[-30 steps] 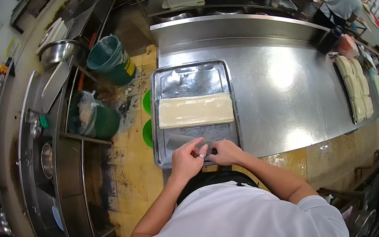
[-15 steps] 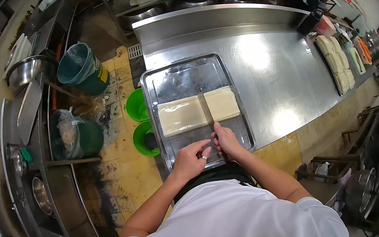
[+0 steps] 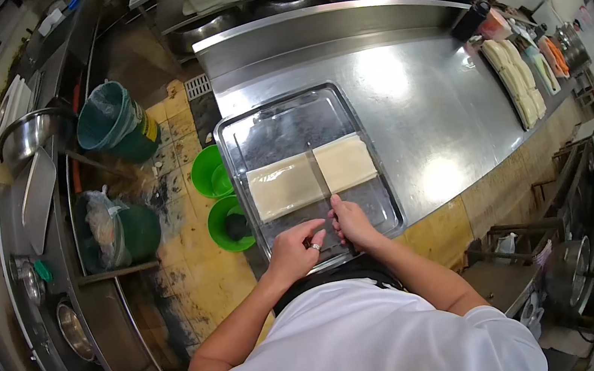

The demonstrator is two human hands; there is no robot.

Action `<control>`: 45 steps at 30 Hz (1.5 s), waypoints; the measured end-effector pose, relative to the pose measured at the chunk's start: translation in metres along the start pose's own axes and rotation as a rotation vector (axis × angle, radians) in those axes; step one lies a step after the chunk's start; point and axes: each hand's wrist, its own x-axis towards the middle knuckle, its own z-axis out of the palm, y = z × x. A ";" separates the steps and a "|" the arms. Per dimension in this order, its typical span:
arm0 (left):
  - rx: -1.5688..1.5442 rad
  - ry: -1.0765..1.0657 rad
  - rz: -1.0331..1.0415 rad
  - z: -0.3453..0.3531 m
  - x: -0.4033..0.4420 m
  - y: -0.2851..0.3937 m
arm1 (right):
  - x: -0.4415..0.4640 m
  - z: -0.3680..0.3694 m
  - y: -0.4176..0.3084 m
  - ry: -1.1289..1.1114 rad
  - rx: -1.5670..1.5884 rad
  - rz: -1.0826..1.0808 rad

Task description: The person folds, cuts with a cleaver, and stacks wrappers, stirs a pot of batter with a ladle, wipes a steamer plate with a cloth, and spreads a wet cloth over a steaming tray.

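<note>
Viewed from above, at the left end of a stainless-steel worktable [image 3: 425, 122]: a metal tray [image 3: 288, 122] with a pale dough slab [image 3: 282, 186] across its middle, from near the left rim to near the right rim. Over the slab, right of its centre and running from near edge to far edge, a long narrow knife [image 3: 320, 172]; depth of the blade in the dough impossible to tell. Clamped around the knife's handle, above the tray's near edge, the right hand [image 3: 350, 222]. Close to it but apart, at the near left corner, the left hand [image 3: 296, 252], empty by the look of it, with fingers loosely spread. For a clean cut, in my judgement: blade upright and square to the slab's long edges, even pressure along its full length, no sideways drag on the soft layers, and free fingertips clear of the edge
</note>
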 end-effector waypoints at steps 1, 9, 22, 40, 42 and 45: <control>-0.002 0.004 0.016 0.000 0.001 -0.001 | 0.001 0.000 0.002 0.004 -0.008 -0.006; 0.008 0.043 -0.058 -0.001 0.019 -0.010 | -0.004 0.003 -0.002 0.029 -0.055 -0.035; -0.067 0.442 -0.025 -0.081 0.133 -0.031 | -0.002 0.004 0.001 0.023 -0.023 -0.022; 0.017 0.092 -0.129 0.010 0.190 -0.067 | 0.014 0.008 0.027 0.109 -0.185 -0.123; 0.030 0.087 -0.157 0.008 0.190 -0.061 | 0.018 0.007 0.030 0.112 -0.213 -0.157; 0.026 0.089 -0.191 0.009 0.191 -0.060 | 0.033 0.007 0.046 0.083 -0.185 -0.179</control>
